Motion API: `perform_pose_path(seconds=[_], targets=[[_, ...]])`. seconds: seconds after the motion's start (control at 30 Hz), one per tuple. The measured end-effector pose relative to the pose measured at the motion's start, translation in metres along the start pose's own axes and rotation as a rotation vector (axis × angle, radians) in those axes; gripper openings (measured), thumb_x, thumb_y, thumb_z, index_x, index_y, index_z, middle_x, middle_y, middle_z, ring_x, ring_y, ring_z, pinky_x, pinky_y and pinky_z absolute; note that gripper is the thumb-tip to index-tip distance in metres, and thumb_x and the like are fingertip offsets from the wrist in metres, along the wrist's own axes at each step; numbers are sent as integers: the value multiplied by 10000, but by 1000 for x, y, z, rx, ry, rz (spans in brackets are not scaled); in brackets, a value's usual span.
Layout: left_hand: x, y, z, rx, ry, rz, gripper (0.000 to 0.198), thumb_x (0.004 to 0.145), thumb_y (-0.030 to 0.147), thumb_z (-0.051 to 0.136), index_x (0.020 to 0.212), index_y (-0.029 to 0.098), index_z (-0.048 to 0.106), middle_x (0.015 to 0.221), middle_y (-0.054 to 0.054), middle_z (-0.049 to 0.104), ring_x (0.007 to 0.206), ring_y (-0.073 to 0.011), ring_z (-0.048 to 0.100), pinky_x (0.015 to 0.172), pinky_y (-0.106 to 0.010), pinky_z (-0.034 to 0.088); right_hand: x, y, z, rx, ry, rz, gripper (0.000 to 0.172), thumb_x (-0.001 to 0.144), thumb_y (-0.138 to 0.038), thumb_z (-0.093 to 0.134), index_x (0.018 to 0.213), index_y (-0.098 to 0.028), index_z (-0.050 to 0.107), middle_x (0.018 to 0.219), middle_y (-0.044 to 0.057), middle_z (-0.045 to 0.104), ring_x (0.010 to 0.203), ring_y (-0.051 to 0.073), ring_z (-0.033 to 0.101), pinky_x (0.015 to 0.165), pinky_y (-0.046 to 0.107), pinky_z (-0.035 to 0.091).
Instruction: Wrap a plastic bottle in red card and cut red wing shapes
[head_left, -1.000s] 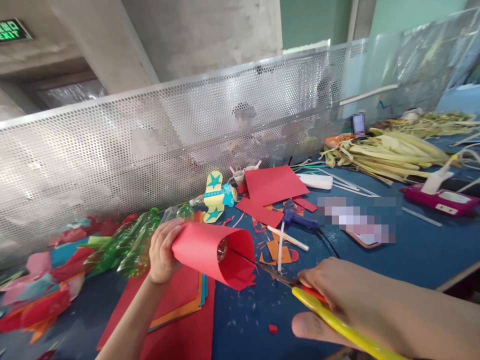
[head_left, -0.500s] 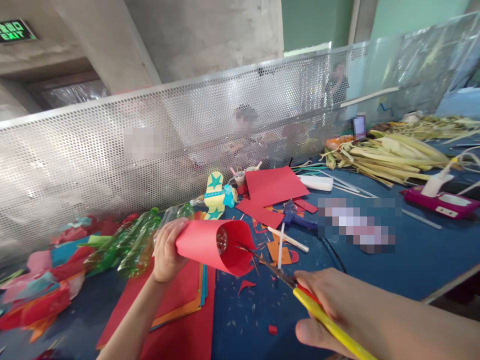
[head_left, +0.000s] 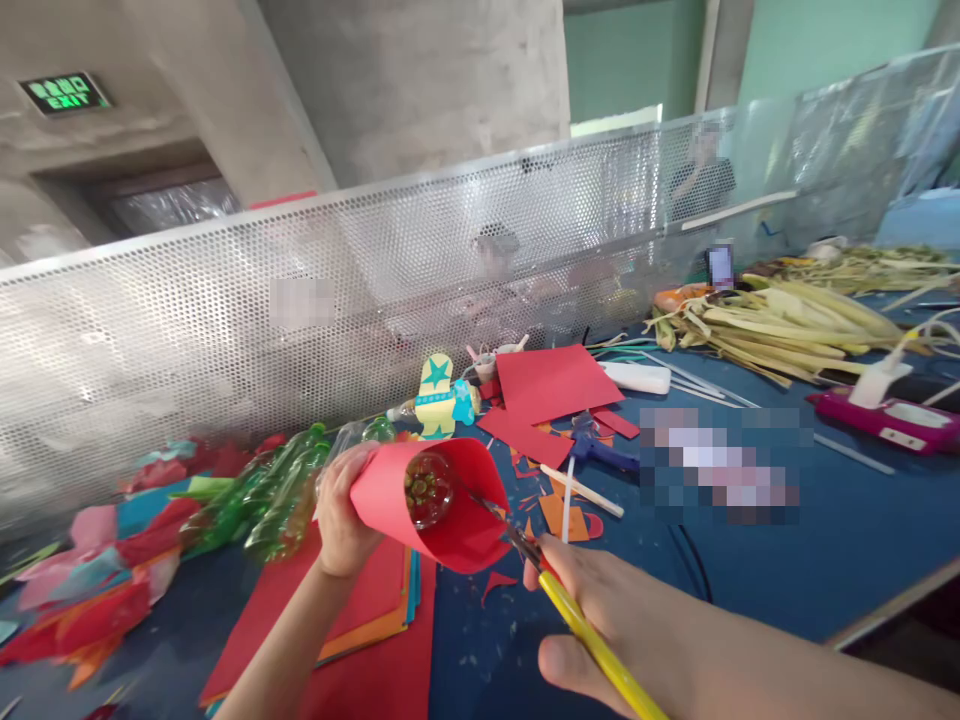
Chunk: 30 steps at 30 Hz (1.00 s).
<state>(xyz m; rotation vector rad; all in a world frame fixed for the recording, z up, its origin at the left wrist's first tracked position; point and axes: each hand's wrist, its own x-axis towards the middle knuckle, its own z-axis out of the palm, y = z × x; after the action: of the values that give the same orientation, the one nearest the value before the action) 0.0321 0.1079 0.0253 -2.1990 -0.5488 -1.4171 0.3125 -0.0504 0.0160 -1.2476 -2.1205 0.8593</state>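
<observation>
My left hand (head_left: 346, 512) is closed around a tube of red paper (head_left: 420, 500) wrapped round a bottle, whose end (head_left: 428, 490) shows inside the open mouth. My right hand (head_left: 630, 630) grips scissors with yellow and red handles (head_left: 592, 640). Their blades (head_left: 510, 530) reach into the lower rim of the red tube. A small red scrap (head_left: 493, 582) lies on the blue table right under the tube.
Red and orange paper sheets (head_left: 367, 620) lie under my left arm. Green plastic bottles (head_left: 281, 490) lie to the left. A paper plane (head_left: 437, 398), red sheets (head_left: 551, 385), a blue glue gun (head_left: 600, 450), glue sticks and dried leaves (head_left: 787, 320) lie beyond. A perforated metal screen (head_left: 225, 310) borders the table.
The tube has turned its mouth toward me, showing the bottle end. My right hand and the scissors moved left and closer to the tube. A cut red scrap fell onto the table.
</observation>
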Motion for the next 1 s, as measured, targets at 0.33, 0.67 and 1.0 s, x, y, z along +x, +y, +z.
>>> perform_pose_path(seconds=[0.33, 0.67, 1.0], targets=[[-1, 7, 6, 72, 91, -13, 421, 879, 364, 537, 1282, 267, 465, 1085, -92, 652, 979, -279, 655, 802, -459, 549, 12, 4, 17, 3, 91, -104, 778, 819, -760, 330, 1144, -83, 536, 1015, 197, 611, 945, 325, 612, 840, 448, 492], [0, 16, 6, 73, 113, 12, 607, 789, 376, 633, 1350, 250, 439, 1098, -127, 642, 984, -308, 639, 809, -483, 522, 17, -9, 13, -77, 154, -66, 483, 842, -439, 532, 1185, -101, 483, 1059, 178, 592, 963, 287, 592, 854, 413, 490], [4, 21, 6, 80, 93, 27, 593, 823, 304, 590, 1382, 254, 398, 1127, -136, 619, 1032, -302, 614, 836, -493, 521, 13, 0, 22, -138, 312, -185, 555, 848, -564, 503, 1168, -110, 525, 975, 160, 623, 905, 301, 614, 799, 411, 510]])
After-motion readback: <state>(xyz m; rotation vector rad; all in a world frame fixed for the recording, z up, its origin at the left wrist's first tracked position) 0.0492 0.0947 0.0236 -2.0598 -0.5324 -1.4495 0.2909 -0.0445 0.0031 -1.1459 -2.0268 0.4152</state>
